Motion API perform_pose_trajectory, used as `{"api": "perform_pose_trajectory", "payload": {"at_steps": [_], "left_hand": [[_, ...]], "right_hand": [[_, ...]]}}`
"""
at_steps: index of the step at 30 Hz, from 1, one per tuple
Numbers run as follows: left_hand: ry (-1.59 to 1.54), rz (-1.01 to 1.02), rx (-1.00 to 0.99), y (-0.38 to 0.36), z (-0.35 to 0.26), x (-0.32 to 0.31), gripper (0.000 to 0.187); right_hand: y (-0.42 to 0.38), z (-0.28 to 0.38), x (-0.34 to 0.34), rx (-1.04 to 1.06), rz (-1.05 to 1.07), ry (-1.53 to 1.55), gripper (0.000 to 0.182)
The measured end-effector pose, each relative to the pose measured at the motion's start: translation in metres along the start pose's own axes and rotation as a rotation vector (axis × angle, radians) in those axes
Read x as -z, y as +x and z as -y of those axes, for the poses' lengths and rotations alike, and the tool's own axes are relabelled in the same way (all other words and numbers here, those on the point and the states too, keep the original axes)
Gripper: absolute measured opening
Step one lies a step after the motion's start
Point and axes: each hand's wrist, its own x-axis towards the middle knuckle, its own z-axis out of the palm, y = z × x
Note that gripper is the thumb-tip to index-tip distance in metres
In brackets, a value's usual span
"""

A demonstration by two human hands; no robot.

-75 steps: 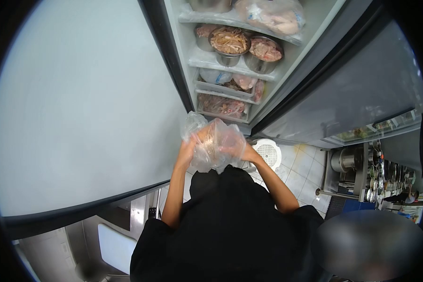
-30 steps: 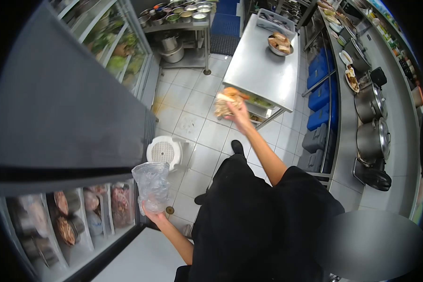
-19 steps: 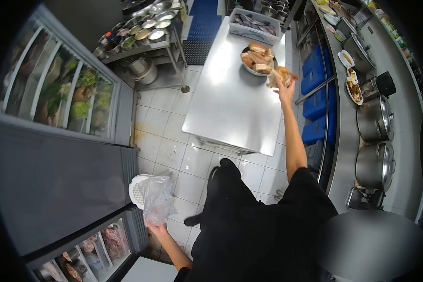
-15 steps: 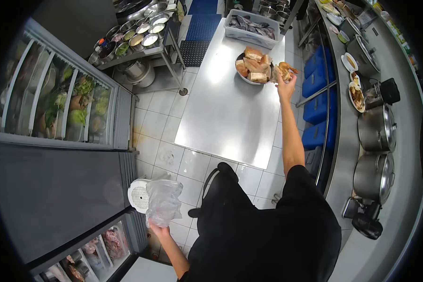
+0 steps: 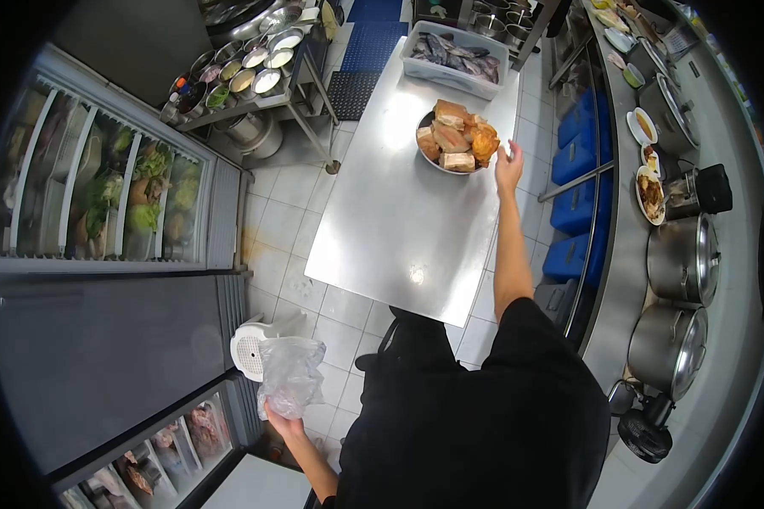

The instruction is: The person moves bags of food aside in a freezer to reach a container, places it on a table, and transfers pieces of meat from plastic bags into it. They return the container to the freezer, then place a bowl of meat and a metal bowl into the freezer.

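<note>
Steel tabletop (image 5: 390, 225) extends ahead of the hands. Head view: the right hand (image 5: 508, 167), fingers parted and seemingly empty, is just right of the bowl (image 5: 457, 173) of food pieces (image 5: 450, 136), apparently at a release; withdrawing calls for clearing its rim. The left hand (image 5: 285, 422), well apart, grips a plastic bag (image 5: 292, 373) near a stool (image 5: 248, 349).

Base of bowl (image 5: 440, 169) hidden; inside of plastic bag (image 5: 291, 373) unclear
</note>
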Motion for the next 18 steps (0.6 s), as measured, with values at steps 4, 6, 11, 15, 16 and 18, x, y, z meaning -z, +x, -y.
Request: {"api": "perform_pose_trajectory", "payload": {"at_steps": [4, 6, 11, 15, 16, 18], "left_hand": [[-0.033, 0.000, 0.004, -0.005, 0.007, 0.017, 0.046], [-0.036, -0.017, -0.013, -0.015, 0.010, 0.013, 0.045], [-0.032, -0.050, -0.039, -0.022, 0.021, 0.010, 0.045], [0.009, -0.034, -0.040, -0.008, 0.034, 0.013, 0.046], [0.010, -0.028, -0.039, -0.006, 0.034, 0.008, 0.046], [0.010, -0.023, -0.039, -0.006, 0.037, -0.003, 0.046]], "right_hand": [[0.043, -0.002, -0.003, -0.246, 0.437, 0.226, 0.051], [0.049, 0.006, 0.005, -0.238, 0.609, 0.198, 0.051], [0.040, 0.001, 0.007, 0.178, 0.576, -0.100, 0.045], [0.023, 0.012, 0.007, 0.199, 0.522, -0.138, 0.048], [0.024, 0.008, 0.007, 0.159, 0.537, -0.088, 0.048], [0.028, -0.005, 0.009, 0.081, 0.575, 0.009, 0.049]]}}
